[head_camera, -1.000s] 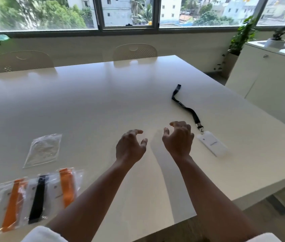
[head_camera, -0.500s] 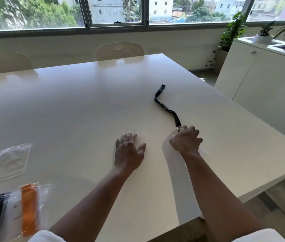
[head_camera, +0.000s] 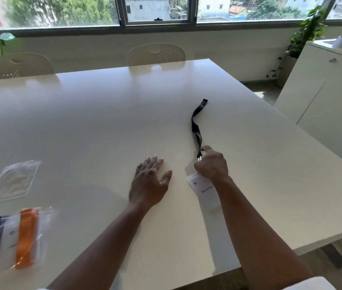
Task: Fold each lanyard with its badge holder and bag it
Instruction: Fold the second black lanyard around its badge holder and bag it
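My right hand (head_camera: 212,166) has its fingers (head_camera: 205,148) curled round the metal clip (head_camera: 199,157) where the black lanyard (head_camera: 196,130) meets its badge holder (head_camera: 206,193). My left hand (head_camera: 150,181) lies flat on the table (head_camera: 103,122), fingers straight and holding nothing, just beside the holder.

The holder, a clear sleeve over a white card with small print, extends from the right hand back toward the table's near edge, part of it under my wrist. The strap runs from the clip toward the far right corner, with a twist along it and its free end raised off the surface.

Change: a second ago both hands hovered half-curled and the holder lay untouched, nearer the right edge. Half a second ago the right hand had closed over the clip. Now lanyard and holder sit closer to the middle of the near edge, between my forearms. I judge that this lanyard is now drawn into working position and folding can begin.

At the left edge an empty zip bag (head_camera: 13,181) lies flat. Near the near-left corner are bagged lanyards (head_camera: 8,241), orange and black, apparently finished.
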Demonstrator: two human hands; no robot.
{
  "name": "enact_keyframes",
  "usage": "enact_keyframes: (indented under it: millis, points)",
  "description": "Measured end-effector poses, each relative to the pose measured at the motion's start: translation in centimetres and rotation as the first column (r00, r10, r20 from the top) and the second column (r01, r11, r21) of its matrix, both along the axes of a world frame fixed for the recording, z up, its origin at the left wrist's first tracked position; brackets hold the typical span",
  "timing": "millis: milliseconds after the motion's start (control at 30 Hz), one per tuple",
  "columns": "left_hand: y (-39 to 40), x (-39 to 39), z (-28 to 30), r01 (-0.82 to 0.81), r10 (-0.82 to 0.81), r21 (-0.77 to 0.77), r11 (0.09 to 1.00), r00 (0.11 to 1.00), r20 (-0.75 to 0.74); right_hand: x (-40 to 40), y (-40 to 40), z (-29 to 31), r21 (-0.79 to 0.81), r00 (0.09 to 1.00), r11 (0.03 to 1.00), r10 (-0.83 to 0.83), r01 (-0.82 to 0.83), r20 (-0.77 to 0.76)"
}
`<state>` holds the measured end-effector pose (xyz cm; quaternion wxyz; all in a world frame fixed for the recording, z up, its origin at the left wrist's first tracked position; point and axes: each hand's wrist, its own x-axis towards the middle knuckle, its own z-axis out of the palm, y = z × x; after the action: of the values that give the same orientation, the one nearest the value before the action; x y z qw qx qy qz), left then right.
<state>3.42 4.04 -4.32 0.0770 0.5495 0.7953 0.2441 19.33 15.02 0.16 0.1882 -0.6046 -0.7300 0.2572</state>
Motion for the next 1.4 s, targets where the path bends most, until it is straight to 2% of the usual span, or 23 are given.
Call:
enact_keyframes:
  millis: [100,167,267,333,400,500,567,700,800,967,1167,1233,1400]
  points:
    - [-0.1,0.2,0.2,-0.011,0.011,0.012,1.000,1.000,0.009,-0.3,-0.2,-0.3,-0.047,0.990,0.998,0.045,-0.052,-0.136]
    - [-0.1,0.3,0.4,-0.025,0.024,0.025,0.999,0.999,0.031,-0.6,-0.3,-0.5,-0.125,0.951,0.987,0.056,-0.098,-0.304]
    - [-0.2,0.3,0.3,-0.032,0.029,0.041,0.999,0.997,0.068,-1.1,-0.6,-0.8,-0.303,0.806,0.940,-0.054,-0.159,-0.590]
    - [-0.6,0.3,0.3,-0.026,0.018,0.062,0.998,0.992,0.125,-1.5,-1.1,-1.0,-0.380,0.715,0.906,-0.139,-0.187,-0.685]
    - [-1.0,0.2,0.5,-0.022,-0.007,0.116,0.993,0.968,0.250,-1.7,-1.8,-1.3,-0.409,0.656,0.888,-0.184,-0.209,-0.732]
    - [-1.5,-0.2,0.9,-0.019,-0.071,0.196,0.980,0.895,0.440,-2.2,-2.7,-1.6,-0.396,0.596,0.894,-0.206,-0.207,-0.776]
    - [-1.9,-0.3,1.2,-0.014,-0.119,0.249,0.968,0.851,0.511,-2.7,-3.1,-1.6,-0.363,0.600,0.914,-0.188,-0.184,-0.778]
    - [-2.9,-0.6,1.3,0.009,-0.174,0.278,0.961,0.800,0.575,-4.2,-3.5,-1.5,-0.258,0.672,0.963,-0.144,-0.073,-0.726]
    - [-3.3,-0.7,1.3,0.048,-0.207,0.257,0.965,0.741,0.639,-5.4,-4.0,-1.3,-0.191,0.621,0.981,-0.128,-0.037,-0.773]
    - [-3.2,-0.8,2.2,0.092,-0.242,0.238,0.967,0.628,0.740,-7.7,-4.5,-0.8,-0.099,0.648,0.994,-0.100,0.039,-0.755]
    - [-3.2,-3.5,2.9,0.021,-0.168,0.183,0.983,0.514,0.841,-9.1,-3.6,0.5,-0.197,0.547,0.974,-0.105,-0.113,-0.831]
    - [-3.2,-4.4,3.3,-0.045,-0.131,0.180,0.983,0.521,0.844,-9.3,-2.9,1.3,-0.231,0.513,0.959,-0.119,-0.161,-0.850]
    - [-3.1,-6.0,4.5,-0.157,-0.083,0.197,0.968,0.536,0.840,-9.2,-1.8,1.9,-0.294,0.543,0.893,-0.069,-0.340,-0.837]
